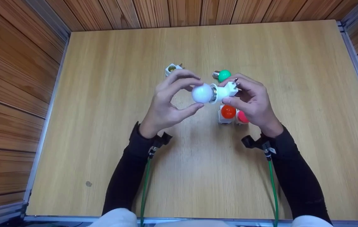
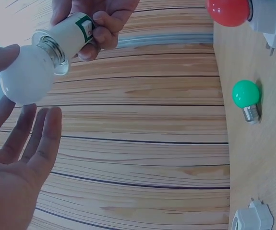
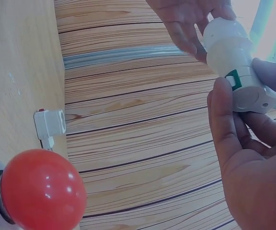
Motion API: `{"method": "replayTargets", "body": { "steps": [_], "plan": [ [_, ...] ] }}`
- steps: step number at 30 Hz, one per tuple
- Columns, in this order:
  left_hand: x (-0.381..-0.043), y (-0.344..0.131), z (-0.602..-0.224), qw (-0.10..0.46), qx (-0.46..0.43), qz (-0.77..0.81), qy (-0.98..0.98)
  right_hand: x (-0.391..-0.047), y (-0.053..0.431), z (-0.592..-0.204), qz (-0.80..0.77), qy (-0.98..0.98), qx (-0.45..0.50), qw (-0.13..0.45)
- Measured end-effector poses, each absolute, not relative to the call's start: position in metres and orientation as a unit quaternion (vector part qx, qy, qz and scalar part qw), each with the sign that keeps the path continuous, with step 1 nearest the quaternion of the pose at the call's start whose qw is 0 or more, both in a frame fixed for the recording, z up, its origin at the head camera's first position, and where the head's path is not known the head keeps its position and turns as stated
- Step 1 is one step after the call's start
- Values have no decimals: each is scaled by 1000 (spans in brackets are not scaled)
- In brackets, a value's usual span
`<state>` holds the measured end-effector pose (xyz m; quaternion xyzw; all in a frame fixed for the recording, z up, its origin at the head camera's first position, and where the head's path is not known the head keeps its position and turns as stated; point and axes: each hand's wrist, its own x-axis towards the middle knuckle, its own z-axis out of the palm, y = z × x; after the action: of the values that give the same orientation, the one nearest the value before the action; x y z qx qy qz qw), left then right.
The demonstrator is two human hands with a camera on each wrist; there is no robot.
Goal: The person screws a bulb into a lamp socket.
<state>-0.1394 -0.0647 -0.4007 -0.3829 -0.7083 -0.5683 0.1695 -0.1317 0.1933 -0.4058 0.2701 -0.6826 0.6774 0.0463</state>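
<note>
My left hand (image 1: pixel 171 99) pinches a white light bulb (image 1: pixel 202 93) between thumb and fingers. In my right hand (image 1: pixel 254 99) is a white plug-in lamp socket (image 1: pixel 226 91), its metal prongs pointing away to the right. The bulb's metal screw base sits partly inside the socket's mouth, with some thread showing in the left wrist view. A green switch surround (image 3: pixel 234 79) shows on the socket's side. Both things are held up above the table, the bulb on the left and the socket on the right.
A green bulb (image 1: pixel 224 75) lies loose behind my right hand. A white socket (image 1: pixel 172 68) stands behind my left hand. Below the held socket are a red-orange bulb (image 1: pixel 228 111) in a white socket and a pink-red bulb (image 1: pixel 243 117). Wood-panelled walls (image 1: pixel 185 12) border the table.
</note>
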Motion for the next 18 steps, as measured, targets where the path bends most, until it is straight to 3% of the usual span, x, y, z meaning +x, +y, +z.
{"method": "replayTargets", "body": {
  "steps": [18],
  "plan": [
    [-136, -62, -400, 124, -339, -624, -693, -133, 192, -407, 672, -693, 252, 65]
  ]
}}
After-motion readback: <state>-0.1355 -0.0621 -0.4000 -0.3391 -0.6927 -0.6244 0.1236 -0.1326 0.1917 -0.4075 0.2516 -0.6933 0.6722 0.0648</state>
